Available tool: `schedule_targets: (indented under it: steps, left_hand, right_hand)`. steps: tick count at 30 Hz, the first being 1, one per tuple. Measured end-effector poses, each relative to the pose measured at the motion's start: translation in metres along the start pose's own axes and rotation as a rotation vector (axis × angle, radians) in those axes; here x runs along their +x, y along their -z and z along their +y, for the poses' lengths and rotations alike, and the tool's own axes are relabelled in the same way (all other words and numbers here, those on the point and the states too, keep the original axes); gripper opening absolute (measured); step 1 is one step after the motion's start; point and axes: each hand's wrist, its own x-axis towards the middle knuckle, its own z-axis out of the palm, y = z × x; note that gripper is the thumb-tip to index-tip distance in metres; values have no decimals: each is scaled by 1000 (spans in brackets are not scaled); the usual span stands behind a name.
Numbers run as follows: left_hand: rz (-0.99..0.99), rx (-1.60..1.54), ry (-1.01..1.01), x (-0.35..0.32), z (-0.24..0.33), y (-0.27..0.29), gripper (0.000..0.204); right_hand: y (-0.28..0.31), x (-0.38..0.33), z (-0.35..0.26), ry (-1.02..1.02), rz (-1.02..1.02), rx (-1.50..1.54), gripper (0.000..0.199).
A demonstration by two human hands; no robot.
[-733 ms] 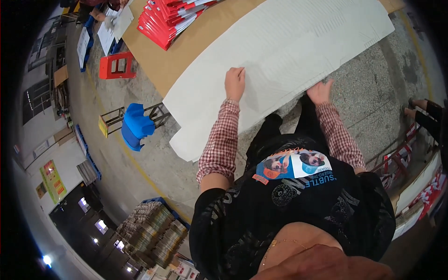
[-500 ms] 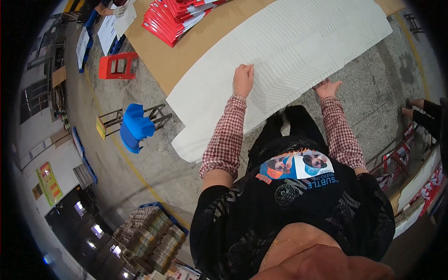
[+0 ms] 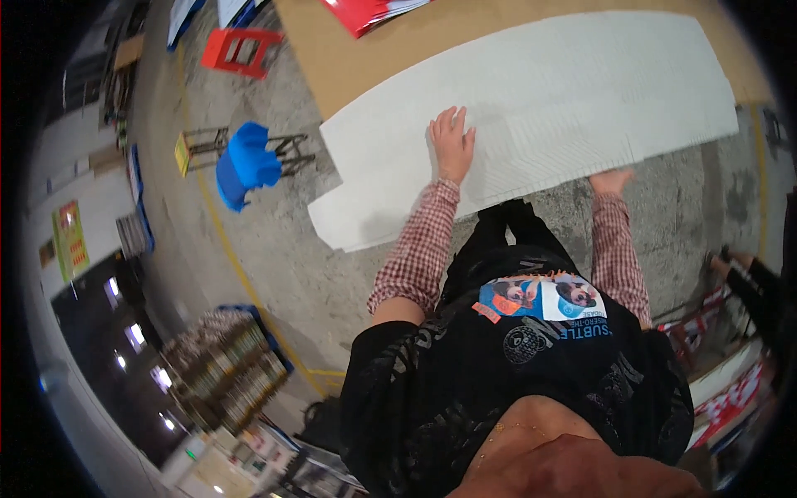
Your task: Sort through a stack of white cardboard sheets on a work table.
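Observation:
A broad spread of overlapping white sheets [image 3: 564,91], marked by many fine parallel edges, lies across the brown table and juts past its near side. My left hand [image 3: 452,145] rests on top of the sheets, fingers spread apart and holding nothing. At the near edge, toward the right, my right hand [image 3: 612,180] touches the sheets from below. Its fingers are mostly hidden under that edge, so their grip does not show. Checked sleeves cover both forearms.
Red and white printed packets [image 3: 369,12] lie at the far side of the brown tabletop [image 3: 332,50]. On the floor to the left stand a red stool [image 3: 241,51] and a blue-covered seat [image 3: 247,166]. Bundled stacks [image 3: 224,365] sit at lower left. Another person's legs [image 3: 730,270] show at right.
My left hand has opened from closed fingers to spread ones on the sheets. My right hand has gone further under the near edge. The fanned edges look flatter, and the view has shifted.

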Motion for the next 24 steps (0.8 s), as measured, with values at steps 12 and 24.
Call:
schedule_targets:
  steps: [12,24]
  left_hand:
    - [872,-994,1492,-247,-4,25,65]
    - [1444,-1729,866,-121,28,-4,94]
  right_hand:
    - [-84,-67,33,465,-344,-1225,34]
    - [-166,-12,267,405,-2120,-1885,54]
